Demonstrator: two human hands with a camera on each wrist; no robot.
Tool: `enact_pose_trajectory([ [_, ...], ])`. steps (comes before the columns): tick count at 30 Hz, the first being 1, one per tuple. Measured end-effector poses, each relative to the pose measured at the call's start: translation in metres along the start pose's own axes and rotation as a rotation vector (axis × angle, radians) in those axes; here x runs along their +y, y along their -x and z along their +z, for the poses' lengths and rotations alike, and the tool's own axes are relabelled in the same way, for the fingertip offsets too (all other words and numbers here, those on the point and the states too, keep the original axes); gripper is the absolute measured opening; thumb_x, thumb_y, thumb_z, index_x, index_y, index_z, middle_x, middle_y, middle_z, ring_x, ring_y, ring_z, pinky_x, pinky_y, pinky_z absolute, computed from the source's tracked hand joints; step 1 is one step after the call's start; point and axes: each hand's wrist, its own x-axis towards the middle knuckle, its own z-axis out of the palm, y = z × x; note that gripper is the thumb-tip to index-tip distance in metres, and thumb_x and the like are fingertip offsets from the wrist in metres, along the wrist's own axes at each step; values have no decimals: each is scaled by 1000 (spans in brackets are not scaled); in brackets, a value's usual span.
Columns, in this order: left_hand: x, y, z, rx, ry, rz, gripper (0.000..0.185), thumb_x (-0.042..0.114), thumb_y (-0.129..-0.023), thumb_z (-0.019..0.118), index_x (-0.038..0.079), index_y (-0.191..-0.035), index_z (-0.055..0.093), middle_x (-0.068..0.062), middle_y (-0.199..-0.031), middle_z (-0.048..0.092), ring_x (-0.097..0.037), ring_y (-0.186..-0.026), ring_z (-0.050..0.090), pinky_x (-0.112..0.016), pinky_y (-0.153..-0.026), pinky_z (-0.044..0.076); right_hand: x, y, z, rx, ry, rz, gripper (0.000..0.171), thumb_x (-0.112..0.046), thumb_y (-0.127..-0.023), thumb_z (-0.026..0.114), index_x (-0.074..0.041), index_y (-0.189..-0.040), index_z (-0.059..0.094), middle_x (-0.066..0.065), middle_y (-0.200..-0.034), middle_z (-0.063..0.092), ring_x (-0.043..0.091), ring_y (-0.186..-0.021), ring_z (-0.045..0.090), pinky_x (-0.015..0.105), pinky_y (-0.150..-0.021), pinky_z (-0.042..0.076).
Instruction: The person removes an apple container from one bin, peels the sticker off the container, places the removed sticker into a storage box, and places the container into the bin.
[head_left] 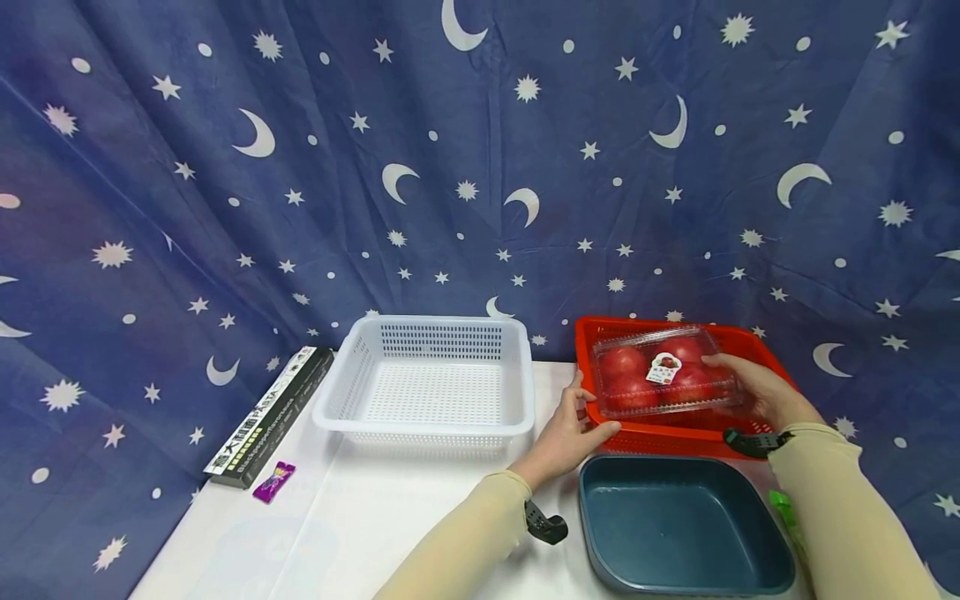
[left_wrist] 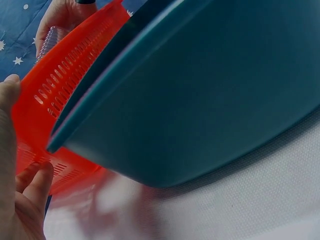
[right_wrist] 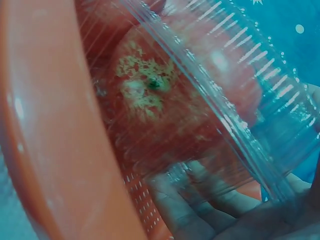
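My right hand [head_left: 768,392] grips the right end of a clear plastic box [head_left: 622,411] of round red fruits [head_left: 630,392] with a white label on its lid. In the right wrist view the fingers [right_wrist: 195,215] curl under the box, and one fruit [right_wrist: 150,100] shows a yellowish speckled patch round a green spot. The box lies tilted over the red basket [head_left: 750,346], inside its rim in the head view. My left hand [head_left: 562,433] holds the basket's front left corner, thumb along the front wall and fingers at the left side.
In front of the red basket stands a dark blue-green tub [head_left: 675,517]. A white perforated basket [head_left: 427,429] is to the left. Farther left lie a black pasta box [head_left: 270,417] and a purple packet [head_left: 274,482]. Something bright green [head_left: 783,508] shows beside my right sleeve. A patterned curtain [head_left: 450,233] hangs behind.
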Motion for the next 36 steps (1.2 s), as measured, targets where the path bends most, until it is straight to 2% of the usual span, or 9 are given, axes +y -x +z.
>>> enact_pose_trajectory([
  [8, -1, 0, 1, -1, 2, -14, 47, 43, -93, 75, 28, -122, 42, 5, -172, 11, -18, -131, 53, -22, -100, 47, 1, -1, 1, 41, -8, -10, 97, -50, -99, 63, 5, -159, 9, -11, -88, 64, 17, -84, 68, 46, -91, 57],
  [14, -2, 0, 1, 4, -21, -5, 49, 45, -93, 74, 28, -125, 42, 6, -171, 12, -20, -133, 52, -23, -100, 48, -1, 5, -1, 60, 9, -4, 101, -51, -98, 65, 3, -160, 7, -4, -105, 59, 20, -91, 64, 46, -93, 56],
  [19, -3, -1, 1, 5, -18, 8, 49, 45, -93, 74, 26, -124, 42, 5, -171, 12, -21, -132, 53, -26, -102, 48, -3, 8, -3, 71, 52, -20, 101, -54, -97, 64, 5, -159, 10, -11, -92, 65, 17, -87, 68, 49, -96, 55],
  [24, -3, 0, 1, 2, -20, -6, 47, 44, -92, 75, 28, -122, 42, 4, -172, 12, -22, -131, 54, -27, -102, 48, -5, 10, -9, 70, 3, -13, 100, -53, -98, 64, 3, -159, 8, -13, -88, 66, 16, -83, 69, 48, -97, 54],
  [26, -3, 0, 0, 3, -24, -16, 47, 45, -92, 75, 28, -122, 42, 6, -171, 12, -21, -131, 54, -25, -101, 48, -6, 13, -11, 69, -36, -2, 103, -52, -98, 65, 1, -161, 3, -10, -96, 63, 16, -84, 67, 48, -97, 54],
  [29, -2, 0, 0, 1, -27, -21, 50, 46, -93, 74, 25, -126, 43, 8, -171, 12, -20, -132, 53, -22, -101, 47, -8, 17, -13, 72, -73, -1, 105, -51, -98, 64, -2, -162, -3, 10, -123, 56, 16, -84, 65, 47, -96, 54],
  [32, -2, 1, 0, -1, -30, -20, 56, 46, -93, 74, 19, -131, 42, 8, -171, 12, -20, -133, 53, -20, -100, 46, -9, 21, -15, 75, -87, -4, 105, -50, -99, 63, -3, -162, -6, 24, -150, 32, 17, -86, 62, 47, -94, 55],
  [34, -1, 1, -1, -2, -33, -14, 59, 46, -93, 73, 15, -133, 42, 7, -171, 11, -20, -133, 53, -19, -100, 46, -9, 23, -16, 82, -94, -1, 105, -50, -99, 63, -4, -162, -6, 24, -155, 25, 18, -86, 61, 47, -93, 55],
  [36, -1, 0, 0, -1, -32, -14, 56, 46, -93, 73, 17, -131, 43, 7, -171, 12, -21, -133, 53, -19, -100, 46, -10, 25, -16, 87, -109, 4, 105, -50, -99, 64, -4, -162, -6, 23, -152, 28, 18, -86, 61, 46, -93, 56],
])
